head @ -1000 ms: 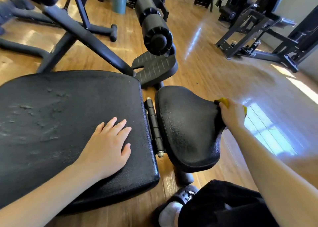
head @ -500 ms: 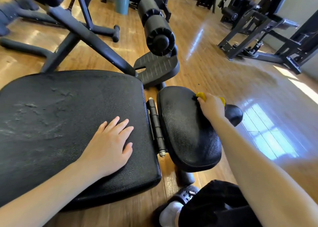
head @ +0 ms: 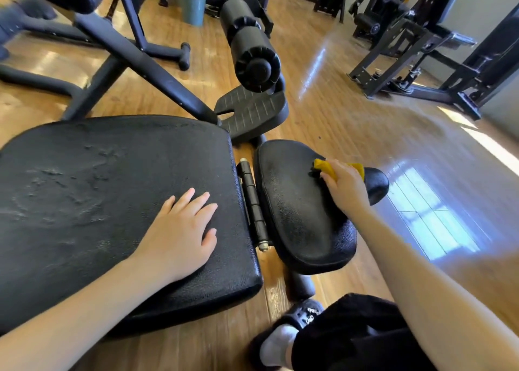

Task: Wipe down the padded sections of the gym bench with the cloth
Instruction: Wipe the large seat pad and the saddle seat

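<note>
The gym bench has a wide black back pad point(head: 84, 202) on the left and a smaller black seat pad point(head: 292, 210) on the right, joined by a metal hinge point(head: 254, 205). My left hand point(head: 179, 235) rests flat on the back pad near its right edge, fingers straight. My right hand point(head: 346, 186) grips a yellow cloth point(head: 325, 168) and presses it on the far right part of the seat pad. Faint wet streaks show on the back pad's left half.
A black foam roller point(head: 252, 47) and a ribbed foot plate point(head: 252, 112) stand just beyond the pads. A blue bucket point(head: 193, 4) sits far back. Other black machines point(head: 421, 47) fill the right rear. My slippered foot point(head: 283, 339) is on the wooden floor below the seat.
My right hand with the cloth slid from the seat pad's right edge leftward onto its top surface. My left hand stayed flat on the back pad.
</note>
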Action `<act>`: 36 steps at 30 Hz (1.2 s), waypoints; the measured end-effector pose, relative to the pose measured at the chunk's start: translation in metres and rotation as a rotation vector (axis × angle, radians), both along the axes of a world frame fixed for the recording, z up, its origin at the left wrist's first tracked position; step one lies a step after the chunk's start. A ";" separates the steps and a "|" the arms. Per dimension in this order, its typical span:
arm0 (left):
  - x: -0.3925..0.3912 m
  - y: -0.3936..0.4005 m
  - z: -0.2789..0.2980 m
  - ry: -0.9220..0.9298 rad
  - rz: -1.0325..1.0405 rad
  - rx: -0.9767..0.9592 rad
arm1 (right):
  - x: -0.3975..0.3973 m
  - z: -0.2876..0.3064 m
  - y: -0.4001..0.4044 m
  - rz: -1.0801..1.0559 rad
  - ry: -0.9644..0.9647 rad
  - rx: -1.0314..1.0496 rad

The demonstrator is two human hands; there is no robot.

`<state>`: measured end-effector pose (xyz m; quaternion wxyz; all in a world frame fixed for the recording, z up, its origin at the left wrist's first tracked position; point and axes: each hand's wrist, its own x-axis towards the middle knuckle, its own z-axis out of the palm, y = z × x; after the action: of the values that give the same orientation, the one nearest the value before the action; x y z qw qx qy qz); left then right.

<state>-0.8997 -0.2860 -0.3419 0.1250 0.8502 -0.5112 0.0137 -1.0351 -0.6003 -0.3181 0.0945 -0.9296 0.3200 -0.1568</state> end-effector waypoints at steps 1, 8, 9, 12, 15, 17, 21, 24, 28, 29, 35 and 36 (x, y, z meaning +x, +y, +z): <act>0.001 -0.001 -0.002 0.016 0.003 0.002 | 0.008 -0.001 -0.001 -0.054 -0.016 -0.004; -0.006 0.003 -0.004 0.129 0.025 0.026 | -0.026 -0.034 0.094 0.006 -0.048 0.170; -0.007 0.004 -0.002 0.139 0.028 0.027 | -0.038 -0.038 0.116 0.027 -0.079 0.152; -0.009 0.006 0.003 0.168 0.042 0.030 | -0.062 -0.056 0.161 0.056 -0.167 -0.033; -0.011 0.009 0.007 0.204 0.057 0.020 | -0.056 -0.062 0.165 0.090 -0.186 -0.233; -0.008 0.012 0.008 0.207 0.070 0.019 | -0.050 -0.059 0.156 0.214 -0.124 -0.380; 0.001 0.016 0.010 0.191 0.088 0.050 | -0.063 -0.057 0.121 0.608 0.130 -0.592; -0.003 0.021 0.008 0.197 0.085 0.079 | -0.089 -0.065 0.104 0.562 0.102 -0.553; -0.017 0.013 0.007 0.184 0.041 0.103 | -0.128 -0.078 0.111 0.289 -0.055 -0.380; -0.019 0.011 0.009 0.183 0.032 0.103 | -0.129 -0.079 0.118 0.240 -0.103 -0.357; -0.011 0.004 0.025 0.172 0.015 0.055 | -0.091 -0.062 0.135 0.543 0.043 -0.650; -0.008 0.001 0.029 0.168 0.017 0.037 | -0.090 -0.054 0.122 0.591 0.090 -0.702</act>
<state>-0.9080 -0.2847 -0.3125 0.1516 0.8547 -0.4921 -0.0658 -1.1250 -0.4786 -0.3717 -0.1995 -0.9626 -0.0275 -0.1814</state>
